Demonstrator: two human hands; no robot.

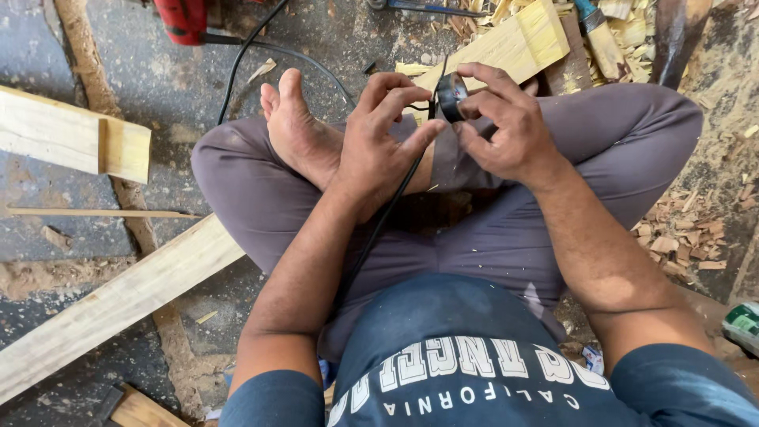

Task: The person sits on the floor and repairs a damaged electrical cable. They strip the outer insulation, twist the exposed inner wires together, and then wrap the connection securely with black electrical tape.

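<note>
Grey workshop floor (170, 87), shavings | we count 3 planks (118, 300), 1 cable (379, 225) | our right hand (506, 130) pinches 1 black tape roll (451, 96) above knees; left hand (379, 138) half-open, thumb on cable.

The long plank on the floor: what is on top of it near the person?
The person's bent knee lies over the long plank, hiding it from there on. A matching plank end shows beyond the hands; whether they join cannot be seen.
</note>
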